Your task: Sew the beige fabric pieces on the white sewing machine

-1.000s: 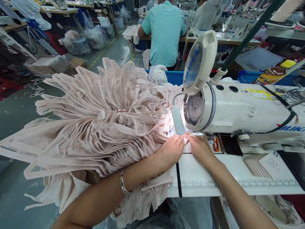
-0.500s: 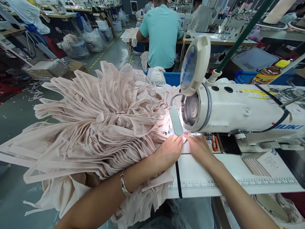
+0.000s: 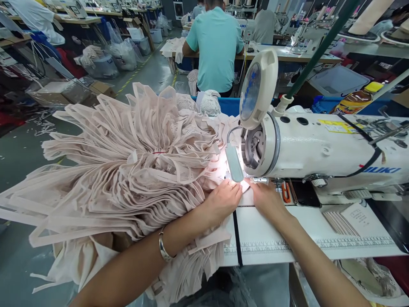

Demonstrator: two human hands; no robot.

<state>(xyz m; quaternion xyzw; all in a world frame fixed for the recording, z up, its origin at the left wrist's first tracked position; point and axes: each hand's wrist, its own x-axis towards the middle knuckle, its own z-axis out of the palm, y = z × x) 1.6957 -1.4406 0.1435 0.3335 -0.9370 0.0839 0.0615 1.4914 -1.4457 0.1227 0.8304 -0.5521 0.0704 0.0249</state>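
Note:
A large bundle of pale pink fabric pieces, tied with a thin red band, spreads over the left of the white table. At the sewing head, beneath the small grey-green lamp, my left hand pinches the edge of a pale piece. Close to its right, my right hand has its fingertips on the same fabric, near the metal presser area; the lamp and machine partly hide them. The white sewing machine extends to the right, its round end cover swung open.
Orange-handled snips and a dark phone lie beside the machine base. Folded pieces with a written card rest on the right. A bottle stands behind the machine. A person in a teal shirt sits ahead.
My left hand has shifted slightly left and down, a small gap now showing between the hands. The machine's inner round part has turned. The whole view has shifted slightly.

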